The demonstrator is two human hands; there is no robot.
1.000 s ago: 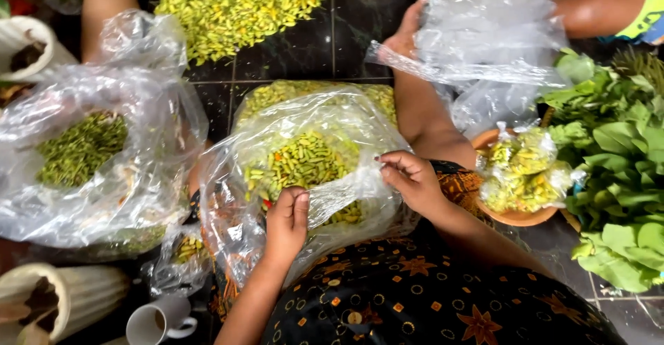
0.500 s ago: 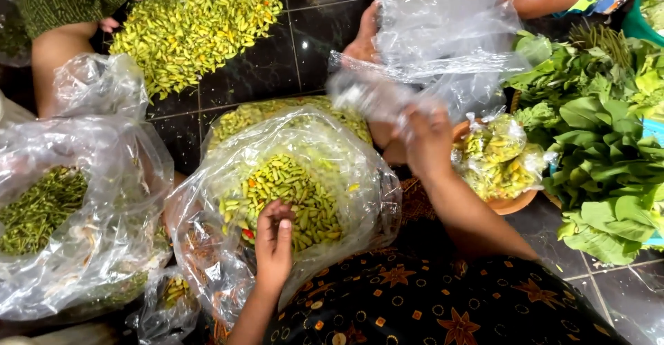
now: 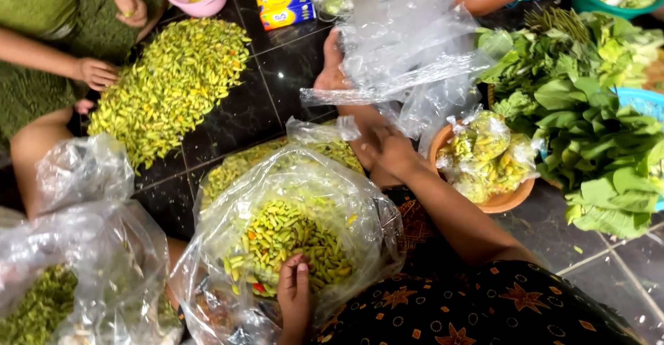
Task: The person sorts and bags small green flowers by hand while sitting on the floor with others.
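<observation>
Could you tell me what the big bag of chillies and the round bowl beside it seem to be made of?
The bag of chillies looks like thin clear plastic film: glossy, crinkled, see-through. The orange-brown bowl has a matte, earthy rim, so perhaps clay, possibly plastic.

the person wore a dark, near-black garment printed with orange and brown star-like flowers and small dots, spread across the near part of the scene. both forearms were bare, with no sleeve reaching the wrists. the left hand (image 3: 296, 291) and the right hand (image 3: 391, 150) were bare too: no gloves, and no ring, bracelet or watch could be made out. the nails looked short and unpainted, though the blur made that hard to tell.
</observation>
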